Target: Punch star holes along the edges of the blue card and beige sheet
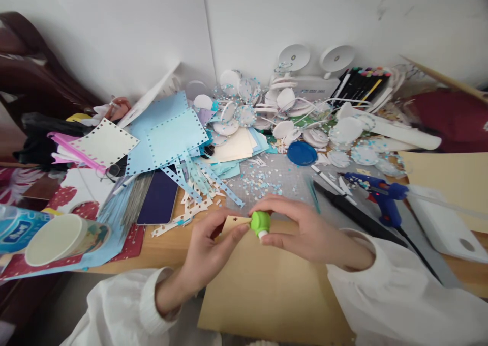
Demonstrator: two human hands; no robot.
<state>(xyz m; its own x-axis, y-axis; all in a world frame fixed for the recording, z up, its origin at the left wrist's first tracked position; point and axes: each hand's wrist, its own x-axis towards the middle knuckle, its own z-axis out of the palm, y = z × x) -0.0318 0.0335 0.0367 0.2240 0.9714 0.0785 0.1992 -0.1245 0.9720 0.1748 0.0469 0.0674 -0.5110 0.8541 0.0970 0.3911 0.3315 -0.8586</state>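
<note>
A green craft punch (260,221) with a white button sits between the thumb and fingers of my right hand (310,229). It is at the top edge of a large tan paper sheet (274,295), which spreads down toward my lap. My left hand (211,247) pinches that sheet's upper left corner, just left of the punch. A dark star-shaped hole shows in the paper between my left thumb and fingers. Whether the punch is pressed down cannot be made out. Beyond my fingers, blue and white paper bits (263,180) lie scattered over a grey mat (244,196).
Star-punched blue sheets (177,135) and paper strips lie left, near a dark blue phone (157,197) and a paper cup (57,239). At right are a blue glue gun (385,196), its cord, and a white box (446,224). Confetti-filled discs (345,130) pile up behind.
</note>
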